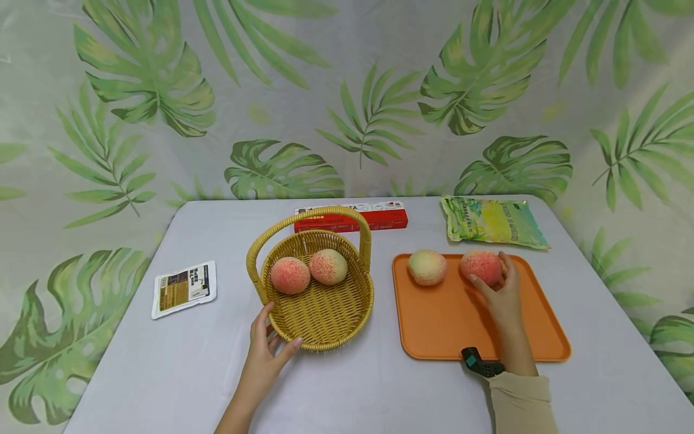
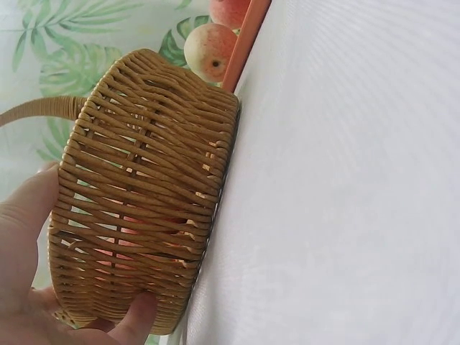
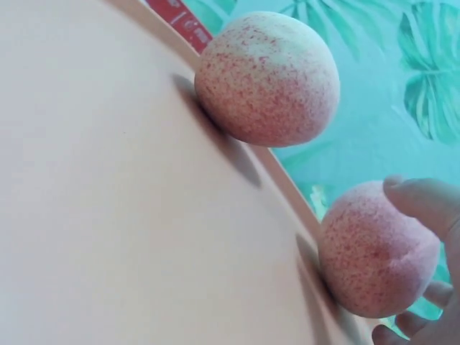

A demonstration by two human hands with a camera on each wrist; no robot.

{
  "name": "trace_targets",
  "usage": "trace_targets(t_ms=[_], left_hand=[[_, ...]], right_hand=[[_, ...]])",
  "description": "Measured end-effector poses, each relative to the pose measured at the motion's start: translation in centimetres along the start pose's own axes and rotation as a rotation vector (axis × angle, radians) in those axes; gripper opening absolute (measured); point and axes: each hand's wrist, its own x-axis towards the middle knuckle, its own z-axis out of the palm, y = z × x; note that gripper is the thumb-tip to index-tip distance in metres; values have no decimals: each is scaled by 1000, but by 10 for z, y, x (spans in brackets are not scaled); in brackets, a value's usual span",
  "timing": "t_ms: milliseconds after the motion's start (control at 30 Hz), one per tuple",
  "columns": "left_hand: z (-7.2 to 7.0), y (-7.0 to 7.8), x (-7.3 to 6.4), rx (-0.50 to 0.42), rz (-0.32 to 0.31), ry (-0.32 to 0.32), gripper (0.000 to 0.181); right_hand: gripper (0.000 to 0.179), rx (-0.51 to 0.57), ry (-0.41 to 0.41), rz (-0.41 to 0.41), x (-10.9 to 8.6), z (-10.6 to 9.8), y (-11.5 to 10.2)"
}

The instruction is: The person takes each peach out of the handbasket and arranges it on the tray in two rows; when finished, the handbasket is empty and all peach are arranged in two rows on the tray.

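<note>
My left hand holds the near left side of a wicker basket, thumb at the rim and fingers along the outer wall. Two peaches lie at the back inside the basket: a redder peach and a paler peach. Over an orange tray, my right hand grips a red peach between thumb and fingers. Left of it on the tray sits a pale yellow peach. The woven wall of the basket fills much of the left wrist view.
Behind the basket lies a red box, partly covered by the handle. A green and yellow bag is beyond the tray. At the left of the white table lies a flat white packet. A leaf-patterned cloth hangs behind.
</note>
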Motion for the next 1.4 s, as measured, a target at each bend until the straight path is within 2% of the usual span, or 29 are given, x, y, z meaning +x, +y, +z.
trace_targets(t_ms=[133,233,300,400,533,633,733,867,1033,1133,1267,1400], left_hand=[[0,1,0,-2,-7,0,86],[0,1,-1,-2,-11,0,86],[0,1,0,-3,-12,0,86],[0,1,0,-3,-12,-4,86],[0,2,0,-4,-12,-6,86],[0,2,-1,-4,-13,-8,86],[0,2,0,-7,-18,-6,86],[0,3,-1,-9,-24,-4,86],[-1,4,-1,-14,-25,-8,86],[0,4,-1,-15,-25,-8,86],[0,4,-1,-13,-27,-10,86],[0,4,-1,-9,-23,-9,85]], right_hand=[[76,52,36,-26,-5,-3,-21],[75,134,43,-127,-12,-5,-49],[75,194,30,-221,-19,-3,-73],[76,274,-40,-407,-32,6,-112],[71,309,-188,-644,-52,25,-156],[73,266,-295,-713,-63,42,-175],[76,187,-392,-727,-65,61,-179],[81,84,-520,-713,-62,92,-171],[80,4,-664,-645,-57,129,-157],[81,-48,-696,-601,-53,146,-149],[82,-90,-701,-556,-49,162,-140],[83,-103,-698,-562,-44,172,-135]])
